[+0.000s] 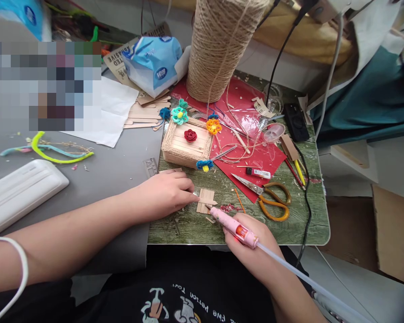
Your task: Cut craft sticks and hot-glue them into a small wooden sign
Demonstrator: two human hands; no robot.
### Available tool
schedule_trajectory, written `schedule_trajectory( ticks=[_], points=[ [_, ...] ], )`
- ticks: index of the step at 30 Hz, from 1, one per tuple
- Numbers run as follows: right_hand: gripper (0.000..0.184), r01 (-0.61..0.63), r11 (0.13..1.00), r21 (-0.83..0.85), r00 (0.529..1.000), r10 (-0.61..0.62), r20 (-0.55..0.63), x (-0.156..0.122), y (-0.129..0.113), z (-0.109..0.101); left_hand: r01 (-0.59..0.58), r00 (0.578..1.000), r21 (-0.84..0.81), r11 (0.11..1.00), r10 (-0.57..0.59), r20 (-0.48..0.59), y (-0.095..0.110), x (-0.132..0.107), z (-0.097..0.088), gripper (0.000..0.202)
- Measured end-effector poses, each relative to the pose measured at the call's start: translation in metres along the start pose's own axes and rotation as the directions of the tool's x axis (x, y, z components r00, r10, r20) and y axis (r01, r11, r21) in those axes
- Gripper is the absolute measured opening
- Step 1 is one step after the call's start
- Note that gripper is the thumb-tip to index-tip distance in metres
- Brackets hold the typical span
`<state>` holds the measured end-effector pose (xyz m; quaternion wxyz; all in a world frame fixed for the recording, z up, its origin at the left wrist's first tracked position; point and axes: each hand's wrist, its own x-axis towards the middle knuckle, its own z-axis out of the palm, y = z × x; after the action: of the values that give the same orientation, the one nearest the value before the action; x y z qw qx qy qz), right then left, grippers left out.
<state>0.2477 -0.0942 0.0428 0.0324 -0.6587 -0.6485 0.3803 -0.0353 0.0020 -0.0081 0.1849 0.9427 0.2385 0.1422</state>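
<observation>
My right hand [252, 244] is closed around a pink hot glue gun [234, 228], with a long translucent glue stick [289, 268] coming out of its back end. The gun's tip meets or nearly meets a small panel of wooden strips [206, 209] on the table. My left hand [166, 193] pinches a short pointed wooden strip [208, 202] lying across that panel. Just behind stands a square craft-stick box [185, 150] edged with twine, a red rose [190, 135] on top and blue, teal and orange yarn flowers at its corners.
Orange-handled scissors [274, 202], a lighter [257, 172] and tweezers [225, 153] lie right of the box, partly on red paper [272, 154]. A tall twine spool [218, 49] rises behind. Craft sticks [143, 116] lie back left; a black cable [309, 202] runs down the right edge.
</observation>
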Motion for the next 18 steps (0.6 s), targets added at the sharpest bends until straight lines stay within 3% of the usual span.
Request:
schedule_trajectory(
  ticks=[18],
  points=[
    [0.024,-0.039,0.998,-0.052,0.999,0.040,0.018,-0.0073,-0.0035,-0.0011,-0.010,1.000,0.013,1.000,0.011,-0.017,-0.0009,0.0006,0.0013,0.024]
  ],
)
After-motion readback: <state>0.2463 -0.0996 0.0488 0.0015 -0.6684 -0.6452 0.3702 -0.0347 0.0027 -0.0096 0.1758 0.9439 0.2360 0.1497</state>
